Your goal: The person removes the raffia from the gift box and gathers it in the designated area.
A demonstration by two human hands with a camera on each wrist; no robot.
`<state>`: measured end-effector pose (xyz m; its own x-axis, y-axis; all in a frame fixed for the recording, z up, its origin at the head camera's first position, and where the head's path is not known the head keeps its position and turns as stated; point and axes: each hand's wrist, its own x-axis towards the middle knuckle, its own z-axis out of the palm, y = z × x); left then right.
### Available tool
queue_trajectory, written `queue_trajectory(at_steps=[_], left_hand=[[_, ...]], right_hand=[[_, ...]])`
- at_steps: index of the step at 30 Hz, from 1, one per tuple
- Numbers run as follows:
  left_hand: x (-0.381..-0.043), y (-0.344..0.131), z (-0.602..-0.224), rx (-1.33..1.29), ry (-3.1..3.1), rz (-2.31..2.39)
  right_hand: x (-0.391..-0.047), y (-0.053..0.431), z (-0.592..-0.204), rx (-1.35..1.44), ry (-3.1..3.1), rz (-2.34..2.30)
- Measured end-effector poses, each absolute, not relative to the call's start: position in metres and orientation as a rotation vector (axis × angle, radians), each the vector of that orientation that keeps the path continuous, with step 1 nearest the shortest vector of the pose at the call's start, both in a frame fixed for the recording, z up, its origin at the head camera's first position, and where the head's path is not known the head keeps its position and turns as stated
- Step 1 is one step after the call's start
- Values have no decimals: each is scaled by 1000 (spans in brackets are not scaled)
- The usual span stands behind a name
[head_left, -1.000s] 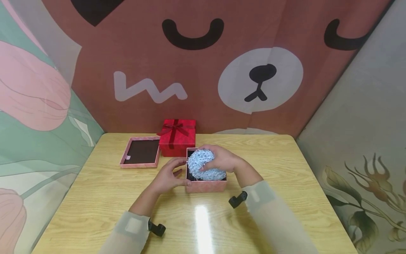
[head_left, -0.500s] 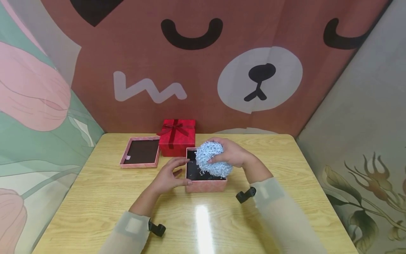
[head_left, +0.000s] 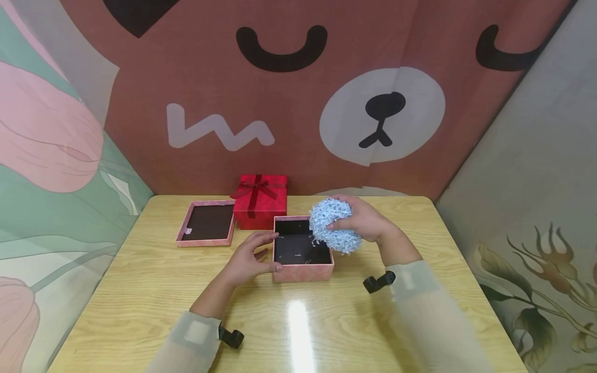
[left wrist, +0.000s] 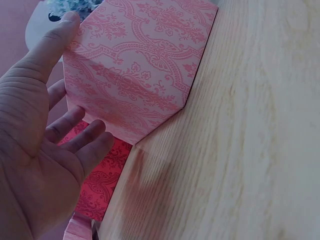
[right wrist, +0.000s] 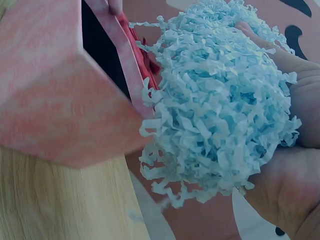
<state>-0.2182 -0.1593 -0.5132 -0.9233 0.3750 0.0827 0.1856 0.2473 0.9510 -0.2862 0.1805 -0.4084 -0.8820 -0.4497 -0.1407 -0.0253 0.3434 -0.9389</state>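
My right hand [head_left: 361, 220] grips a clump of light-blue shredded paper [head_left: 328, 220], fingers and thumb spread around it. The clump is raised over the right rim of a pink patterned box [head_left: 303, 273]; loose strands hang from the paper [right wrist: 215, 100] in the right wrist view. Inside, the box is dark, with a few pale shreds on its floor. My left hand [head_left: 249, 259] rests against the left side of the box, thumb at the near corner and a fingertip by the rim. In the left wrist view, this hand's [left wrist: 45, 135] lower fingers are loosely bent, apart from the pink wall.
Behind the pink box stands a red gift box [head_left: 261, 204] with a dark red ribbon bow. Left of it lies a pink-rimmed lid [head_left: 205, 242], its dark inside facing up. All sit on a wooden table [head_left: 396, 321] with printed cloth walls around it.
The right hand has lifted the shredded paper out of the box and moved it right and toward the back. More of the box's dark floor shows. The left hand has stayed in place.
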Motion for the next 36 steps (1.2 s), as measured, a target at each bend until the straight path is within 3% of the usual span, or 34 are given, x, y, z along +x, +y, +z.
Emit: queue_trajectory(at_steps=[15, 36], left_hand=[[-218, -159, -515, 503, 2316, 1798], [-217, -159, -515, 456, 2265, 1831]], right_hand=[[-294, 243, -428, -247, 2240, -1687], [-272, 304, -479, -17, 2459, -1523]])
